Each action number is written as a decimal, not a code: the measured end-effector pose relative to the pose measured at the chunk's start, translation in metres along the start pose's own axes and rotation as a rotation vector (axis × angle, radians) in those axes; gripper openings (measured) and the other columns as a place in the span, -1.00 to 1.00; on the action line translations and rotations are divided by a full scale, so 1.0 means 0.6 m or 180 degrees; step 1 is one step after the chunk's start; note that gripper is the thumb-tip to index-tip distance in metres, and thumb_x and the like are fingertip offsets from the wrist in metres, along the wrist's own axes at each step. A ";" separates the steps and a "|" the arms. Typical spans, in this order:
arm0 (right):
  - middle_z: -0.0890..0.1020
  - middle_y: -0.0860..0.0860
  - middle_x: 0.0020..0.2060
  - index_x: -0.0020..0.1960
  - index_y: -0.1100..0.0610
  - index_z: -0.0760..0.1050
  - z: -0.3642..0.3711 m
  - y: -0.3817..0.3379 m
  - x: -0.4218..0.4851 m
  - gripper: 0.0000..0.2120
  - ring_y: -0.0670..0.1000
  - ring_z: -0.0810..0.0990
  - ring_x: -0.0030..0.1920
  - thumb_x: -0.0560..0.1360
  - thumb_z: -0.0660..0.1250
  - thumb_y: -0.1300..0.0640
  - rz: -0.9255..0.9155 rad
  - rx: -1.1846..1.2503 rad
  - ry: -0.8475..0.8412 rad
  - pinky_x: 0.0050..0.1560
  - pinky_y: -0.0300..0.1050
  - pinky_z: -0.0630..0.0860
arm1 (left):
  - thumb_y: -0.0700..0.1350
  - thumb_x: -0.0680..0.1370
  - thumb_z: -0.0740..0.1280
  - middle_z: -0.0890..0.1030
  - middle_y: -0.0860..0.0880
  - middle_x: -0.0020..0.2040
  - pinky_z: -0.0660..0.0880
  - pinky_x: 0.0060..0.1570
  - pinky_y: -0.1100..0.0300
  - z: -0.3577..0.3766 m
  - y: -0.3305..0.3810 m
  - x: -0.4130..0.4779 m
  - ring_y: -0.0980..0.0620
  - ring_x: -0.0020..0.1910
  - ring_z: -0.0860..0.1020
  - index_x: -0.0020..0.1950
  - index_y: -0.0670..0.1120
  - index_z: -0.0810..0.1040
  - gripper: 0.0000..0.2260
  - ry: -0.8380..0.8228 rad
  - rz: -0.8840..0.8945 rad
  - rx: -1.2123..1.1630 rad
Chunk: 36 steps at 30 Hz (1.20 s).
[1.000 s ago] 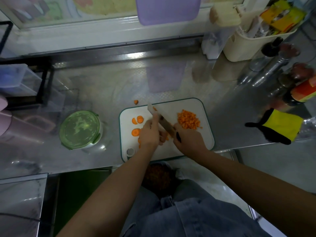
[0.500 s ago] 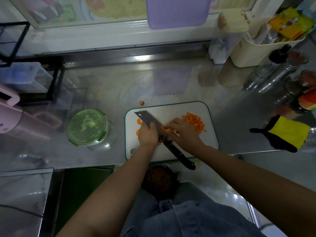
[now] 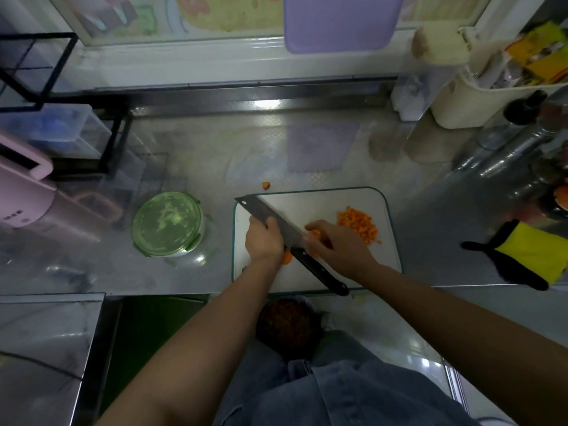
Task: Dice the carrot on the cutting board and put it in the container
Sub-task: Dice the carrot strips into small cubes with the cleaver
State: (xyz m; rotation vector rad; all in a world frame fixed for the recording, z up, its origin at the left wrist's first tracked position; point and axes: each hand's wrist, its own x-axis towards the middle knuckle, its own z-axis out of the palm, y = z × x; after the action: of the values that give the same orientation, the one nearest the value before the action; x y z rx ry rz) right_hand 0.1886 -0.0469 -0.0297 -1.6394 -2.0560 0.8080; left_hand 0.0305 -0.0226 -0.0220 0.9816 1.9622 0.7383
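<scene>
Head view: left hand (image 3: pixel 264 239) grips the knife (image 3: pixel 289 229) by its blade, handle free, probably so the right hand (image 3: pixel 338 247) can brush carrot bits (image 3: pixel 316 233) off. Can't tell if it's pinching any.

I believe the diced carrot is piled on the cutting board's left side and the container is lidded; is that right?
No: the head view shows the diced carrot piled on the right side of the cutting board; the container is lidded.
</scene>
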 end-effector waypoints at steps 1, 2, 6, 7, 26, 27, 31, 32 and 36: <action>0.56 -0.02 -0.28 0.26 0.09 0.46 -0.002 -0.004 -0.005 -0.46 -0.04 0.52 -0.27 0.48 0.18 -0.27 -0.0011 -0.0116 -0.0103 -0.38 -0.21 0.30 | -0.12 0.63 0.12 0.56 -0.22 0.05 0.42 -0.08 0.05 0.005 0.007 0.000 -0.23 0.01 0.53 0.24 -0.26 0.40 -0.73 -0.0009 0.0067 0.0046; 0.57 -0.02 -0.27 0.30 0.07 0.42 -0.003 -0.004 -0.010 -0.41 -0.03 0.53 -0.27 0.45 0.20 -0.31 -0.0028 -0.0285 -0.0183 -0.40 -0.21 0.29 | -0.13 0.63 0.12 0.56 -0.22 0.08 0.43 -0.04 0.03 0.011 0.016 0.000 -0.23 0.03 0.52 0.26 -0.26 0.38 -0.72 -0.0019 0.0133 0.0077; 0.64 0.13 -0.01 0.42 0.09 0.30 -0.001 0.014 -0.020 -0.49 0.14 0.62 -0.09 0.52 0.33 0.01 0.0170 -0.0223 -0.0168 -0.25 -0.06 0.50 | -0.11 0.64 0.12 0.54 -0.17 0.03 0.45 -0.02 0.02 0.037 0.039 0.001 -0.20 0.03 0.53 0.26 -0.23 0.39 -0.74 -0.0310 0.0388 -0.0060; 0.64 0.14 0.01 0.40 0.11 0.34 -0.005 0.019 -0.020 -0.53 0.13 0.61 -0.07 0.52 0.32 0.09 0.0303 -0.0012 -0.0003 -0.22 -0.08 0.47 | -0.08 0.65 0.12 0.56 -0.16 -0.02 0.47 -0.05 0.00 0.042 0.042 0.000 -0.19 -0.02 0.55 0.22 -0.20 0.42 -0.75 -0.0481 0.0453 -0.0194; 0.52 0.29 -0.30 -0.11 0.28 0.42 -0.015 0.045 -0.043 -0.87 0.17 0.46 -0.36 0.51 0.26 0.20 0.1467 0.0882 0.0341 -0.35 0.07 0.44 | -0.06 0.46 0.39 0.45 -0.12 0.16 0.34 0.08 0.08 0.074 -0.014 0.040 -0.12 0.15 0.40 0.23 -0.11 0.50 -0.63 -0.1641 0.3332 0.3052; 0.52 0.28 -0.31 -0.11 0.27 0.42 -0.015 0.044 -0.043 -0.87 0.20 0.48 -0.35 0.51 0.26 0.19 0.1471 0.0873 0.0331 -0.34 0.09 0.47 | -0.10 0.46 0.39 0.47 -0.12 0.11 0.35 0.05 0.07 0.074 -0.014 0.039 -0.13 0.11 0.43 0.17 -0.11 0.54 -0.71 -0.1570 0.3259 0.2904; 0.53 0.20 -0.34 -0.12 0.22 0.43 -0.016 0.039 -0.044 -0.89 0.19 0.52 -0.35 0.51 0.25 0.17 0.1418 0.0809 0.0298 -0.32 0.13 0.50 | -0.19 0.47 0.35 0.51 -0.12 0.03 0.36 -0.03 0.08 0.077 -0.020 0.031 -0.12 0.03 0.45 0.07 -0.11 0.58 -0.82 -0.1293 0.3044 0.2637; 0.53 0.19 -0.34 -0.11 0.21 0.43 -0.015 0.038 -0.045 -0.90 0.18 0.52 -0.35 0.52 0.25 0.17 0.1400 0.0777 0.0290 -0.31 0.13 0.50 | -0.20 0.47 0.35 0.51 -0.11 0.02 0.37 -0.04 0.09 0.078 -0.022 0.029 -0.12 0.03 0.46 0.06 -0.11 0.58 -0.83 -0.1226 0.2988 0.2572; 0.53 0.15 -0.33 -0.10 0.18 0.41 -0.008 0.037 -0.043 -0.89 0.12 0.51 -0.35 0.52 0.25 0.14 0.1416 0.0580 0.0188 -0.31 0.10 0.48 | -0.16 0.44 0.38 0.50 -0.13 0.05 0.38 -0.03 0.07 0.080 -0.024 0.022 -0.13 0.05 0.46 0.12 -0.12 0.55 -0.75 -0.1101 0.2758 0.2489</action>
State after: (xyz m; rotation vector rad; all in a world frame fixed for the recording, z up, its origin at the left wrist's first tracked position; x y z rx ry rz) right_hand 0.2145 -0.0675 -0.0392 -2.0136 -1.5419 1.0388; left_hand 0.0611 -0.0123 -0.0625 2.3261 1.4605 0.1540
